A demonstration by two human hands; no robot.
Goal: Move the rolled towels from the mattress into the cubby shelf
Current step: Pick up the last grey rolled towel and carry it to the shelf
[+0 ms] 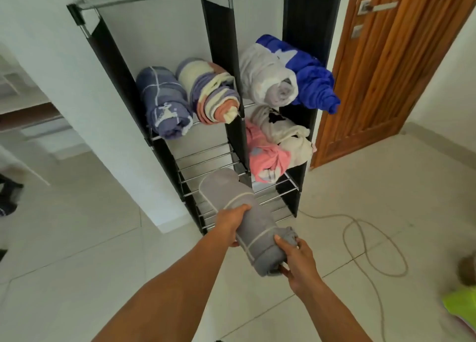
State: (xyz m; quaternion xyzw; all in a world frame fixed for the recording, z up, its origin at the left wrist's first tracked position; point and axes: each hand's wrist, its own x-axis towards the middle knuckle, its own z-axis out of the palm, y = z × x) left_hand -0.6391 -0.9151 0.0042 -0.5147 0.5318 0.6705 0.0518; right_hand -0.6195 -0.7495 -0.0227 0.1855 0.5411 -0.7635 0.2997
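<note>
A grey rolled towel with pale stripes is held in both hands, its far end resting inside the lower left cubby of the black cubby shelf. My left hand grips its left side near the middle. My right hand holds its near end. In the upper left cubby lie a blue-grey checked roll and a striped purple, cream and orange roll. The upper right cubby holds a white roll and a bright blue roll. Below them sit a pink roll and a cream roll. The mattress is not in view.
A wooden door stands right of the shelf. A pale cable loops over the tiled floor at the right. A white wall pillar stands left of the shelf. Something yellow-green lies at the right edge.
</note>
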